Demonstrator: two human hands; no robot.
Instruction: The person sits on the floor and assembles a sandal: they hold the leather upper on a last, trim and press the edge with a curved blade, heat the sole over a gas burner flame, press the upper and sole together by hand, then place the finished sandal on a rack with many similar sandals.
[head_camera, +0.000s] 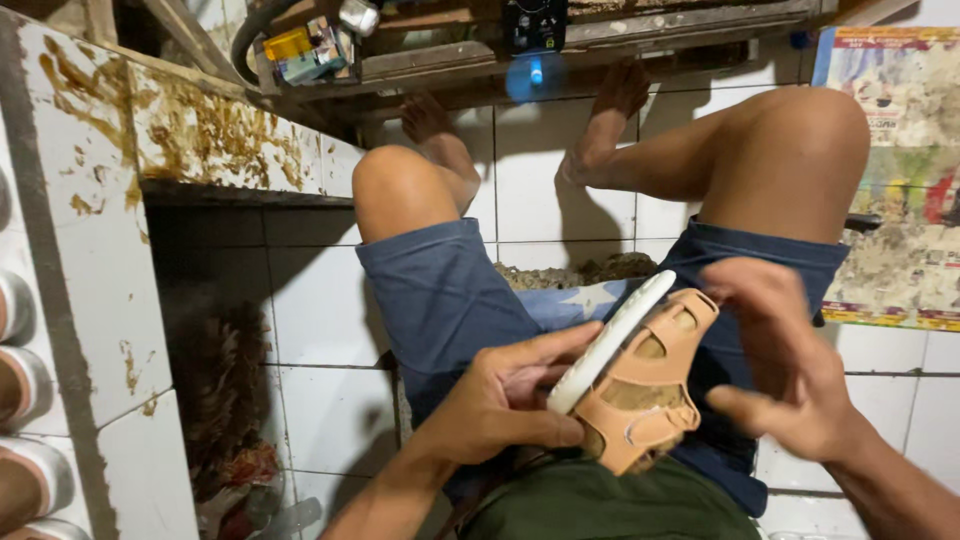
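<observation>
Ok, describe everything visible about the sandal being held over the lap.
The sandal is tan, with a white sole turned edge-on toward the upper left and open straps with cut-outs facing right. It looks like moulded rubber or foam. It is tilted, its toe end rising toward the upper right, over blue shorts. The left hand grips it from the sole side, fingers along the white edge. The right hand is at the strap side; whether it touches is unclear.

Head camera, looking steeply down, close over lap and floor.
</observation>
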